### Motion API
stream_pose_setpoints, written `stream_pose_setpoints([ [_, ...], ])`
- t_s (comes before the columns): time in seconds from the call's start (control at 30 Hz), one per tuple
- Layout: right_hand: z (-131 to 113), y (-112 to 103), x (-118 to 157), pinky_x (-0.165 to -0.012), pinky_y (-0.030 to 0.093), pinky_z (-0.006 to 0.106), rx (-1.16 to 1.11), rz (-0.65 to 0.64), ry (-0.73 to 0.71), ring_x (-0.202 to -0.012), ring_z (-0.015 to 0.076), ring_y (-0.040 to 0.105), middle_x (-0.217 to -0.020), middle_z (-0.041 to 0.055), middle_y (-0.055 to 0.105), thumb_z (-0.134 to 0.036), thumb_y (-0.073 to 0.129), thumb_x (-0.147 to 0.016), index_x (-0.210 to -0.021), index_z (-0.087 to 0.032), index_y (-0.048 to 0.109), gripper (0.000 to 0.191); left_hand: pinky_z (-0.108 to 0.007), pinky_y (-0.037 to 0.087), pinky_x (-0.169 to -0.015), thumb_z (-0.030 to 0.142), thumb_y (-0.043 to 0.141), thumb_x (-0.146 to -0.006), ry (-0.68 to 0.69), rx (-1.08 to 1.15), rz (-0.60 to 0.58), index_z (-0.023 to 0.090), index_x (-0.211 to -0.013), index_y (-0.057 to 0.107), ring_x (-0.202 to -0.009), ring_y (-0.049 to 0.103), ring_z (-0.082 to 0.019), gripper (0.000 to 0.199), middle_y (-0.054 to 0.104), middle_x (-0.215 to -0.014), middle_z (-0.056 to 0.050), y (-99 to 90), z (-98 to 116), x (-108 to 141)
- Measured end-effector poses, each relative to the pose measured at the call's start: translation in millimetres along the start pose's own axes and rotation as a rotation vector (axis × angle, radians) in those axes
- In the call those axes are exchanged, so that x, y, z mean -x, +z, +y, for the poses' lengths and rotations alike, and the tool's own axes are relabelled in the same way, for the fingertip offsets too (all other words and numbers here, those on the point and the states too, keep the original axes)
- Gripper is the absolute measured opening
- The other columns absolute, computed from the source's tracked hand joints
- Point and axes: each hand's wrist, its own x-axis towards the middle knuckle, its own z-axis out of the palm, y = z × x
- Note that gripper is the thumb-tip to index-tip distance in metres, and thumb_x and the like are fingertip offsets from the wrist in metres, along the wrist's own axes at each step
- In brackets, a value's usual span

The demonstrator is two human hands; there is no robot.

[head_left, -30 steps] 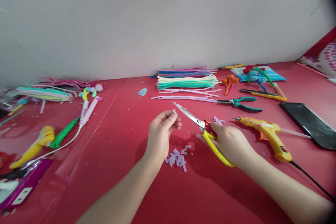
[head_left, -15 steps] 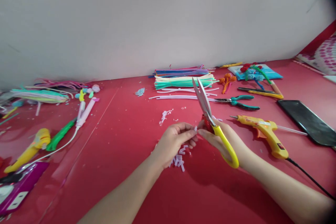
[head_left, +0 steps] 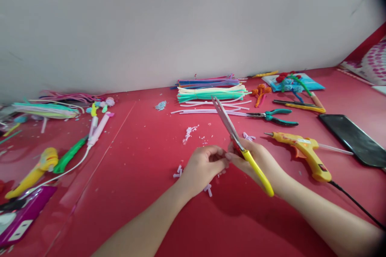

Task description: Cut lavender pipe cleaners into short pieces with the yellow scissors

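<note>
My right hand (head_left: 268, 164) is wrapped round a pair of scissors (head_left: 226, 120) with yellow and red handles. Their blades point up and to the left, away from me, and look nearly closed. My left hand (head_left: 199, 170) is pinched, its fingertips meeting those of my right hand; whatever lies between them is hidden. Short lilac pipe cleaner pieces (head_left: 208, 189) lie on the table beneath my left hand, partly covered by it. More lilac pieces (head_left: 249, 136) lie just beyond my right hand. Lilac fluff trimmings (head_left: 189, 133) are scattered beyond my left hand.
Bundled pipe cleaners (head_left: 211, 93) lie at the back, beside pliers (head_left: 273, 116). A yellow glue gun (head_left: 304, 148) with its cord and a black phone (head_left: 352, 138) are on the right. At left lie a pink-handled tool (head_left: 99, 130) and a purple power strip (head_left: 27, 213).
The scissors have tilted further left and their blades have come closer together. Both hands have shifted slightly; the small lilac piece at the fingertips is no longer visible.
</note>
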Motion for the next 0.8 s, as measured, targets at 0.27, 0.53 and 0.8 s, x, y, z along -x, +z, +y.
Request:
stream_pose_setpoints([
  [0.27,5.6,-2.3,-0.2,-0.044,0.023,0.02,0.504,0.08,-0.024,-0.046,0.0104,0.044,-0.051,-0.0034,0.047,-0.048,0.046,-0.067,-0.068,-0.021,0.041,0.027,-0.024,0.044,-0.057,0.023,0.058,-0.067,0.213,0.286,0.324,0.012,-0.074,0.058,-0.057,0.054,-0.011,0.013,0.058,-0.064,-0.003,-16.5,10.0,-7.9],
  [0.53,8.2,4.2,1.6,-0.044,0.022,0.021,0.634,0.084,-0.057,-0.046,0.0118,0.048,-0.051,-0.0018,0.05,-0.053,0.038,-0.072,-0.071,-0.021,0.044,0.032,-0.023,0.043,-0.055,0.019,0.057,-0.067,0.275,0.399,0.394,0.012,-0.072,0.06,-0.056,0.053,-0.009,0.009,0.057,-0.063,-0.002,-20.7,9.4,-8.6],
  [0.8,11.8,4.4,1.3,-0.043,0.019,0.022,0.676,0.094,-0.085,-0.042,0.0108,0.045,-0.047,-0.002,0.048,-0.053,0.035,-0.073,-0.068,-0.02,0.04,0.033,-0.023,0.043,-0.055,0.018,0.056,-0.068,0.279,0.388,0.387,0.012,-0.072,0.059,-0.057,0.053,-0.01,0.008,0.057,-0.065,-0.002,-20.9,9.9,-8.3],
])
